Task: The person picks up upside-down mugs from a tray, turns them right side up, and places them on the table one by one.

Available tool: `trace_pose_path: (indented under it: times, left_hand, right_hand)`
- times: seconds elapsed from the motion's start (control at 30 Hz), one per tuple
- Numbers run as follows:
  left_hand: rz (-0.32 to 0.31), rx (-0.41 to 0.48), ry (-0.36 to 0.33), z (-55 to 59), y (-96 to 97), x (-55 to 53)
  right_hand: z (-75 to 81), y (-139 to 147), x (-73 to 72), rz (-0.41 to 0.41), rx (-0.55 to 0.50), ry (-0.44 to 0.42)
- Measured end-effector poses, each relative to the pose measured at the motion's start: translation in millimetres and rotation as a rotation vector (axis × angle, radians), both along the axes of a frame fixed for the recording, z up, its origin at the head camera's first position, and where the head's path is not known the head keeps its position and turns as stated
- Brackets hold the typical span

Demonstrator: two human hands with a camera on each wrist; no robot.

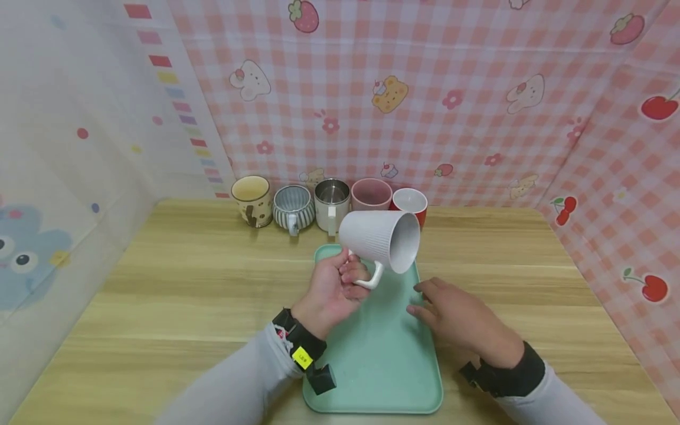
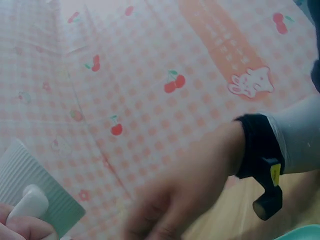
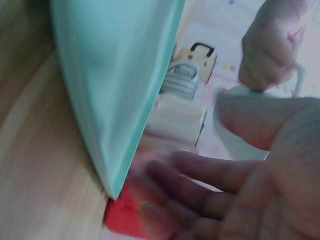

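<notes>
A white ribbed mug [image 1: 366, 236] is tipped on its side above the green tray [image 1: 372, 378], its mouth facing right. My left hand [image 1: 337, 289] grips it by the handle [image 1: 376, 276], fingers curled round. In the left wrist view part of the ribbed mug [image 2: 37, 185] shows at the lower left. My right hand [image 1: 459, 316] hovers over the tray's right edge, apart from the mug, with nothing in it. The right wrist view shows the fingers [image 3: 200, 172] of that hand loosely extended and blurred.
Along the back wall stand several cups in a row: a yellow mug [image 1: 252, 206], a blue-striped cup [image 1: 294, 208], a white mug with a steel inside [image 1: 324, 215], a pink cup [image 1: 371, 195] and a red cup with a white inside [image 1: 410, 200]. Checked cloth [image 1: 425, 130] hangs behind the wooden table [image 1: 159, 307].
</notes>
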State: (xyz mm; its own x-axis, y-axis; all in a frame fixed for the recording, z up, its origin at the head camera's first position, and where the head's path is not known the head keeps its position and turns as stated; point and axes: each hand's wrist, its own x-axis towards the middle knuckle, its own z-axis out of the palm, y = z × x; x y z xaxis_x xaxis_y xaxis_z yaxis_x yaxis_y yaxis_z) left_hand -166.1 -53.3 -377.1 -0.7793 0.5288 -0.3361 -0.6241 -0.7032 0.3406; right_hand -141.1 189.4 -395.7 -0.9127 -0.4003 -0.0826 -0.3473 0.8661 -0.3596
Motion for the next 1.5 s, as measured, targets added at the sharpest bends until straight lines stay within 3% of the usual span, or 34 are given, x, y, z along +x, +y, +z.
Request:
trace_pose_path:
  times: [0.17, 0.43, 0.63, 0.77, 1.17, 1.5]
  left_hand:
    - [0.017, -0.002, -0.006, -3.8, 5.3, 2.7]
    - [0.006, 0.011, -0.001, -4.1, 11.2, 9.0]
    - [-0.015, -0.012, 0.021, -4.7, 16.9, 11.9]
    - [-0.026, -0.042, 0.079, -6.5, 20.4, 14.4]
    - [-0.071, -0.276, 0.269, -13.9, 28.4, 20.0]
    - [-0.056, -0.505, 0.391, -26.5, 36.0, 24.8]
  right_hand:
    - [1.9, -10, 6.3, 0.037, -0.244, 0.074]
    - [-6.8, -25, 14.4, 0.123, -0.583, 0.010]
    - [-15.2, -33, 20.4, 0.048, -0.734, -0.021]
    - [-17.3, -35, 22.8, -0.038, -0.793, -0.017]
    - [-14.4, -36, 21.5, -0.221, -1.010, -0.006]
    - [-4.3, -31, 20.6, -0.202, -1.226, -0.100]
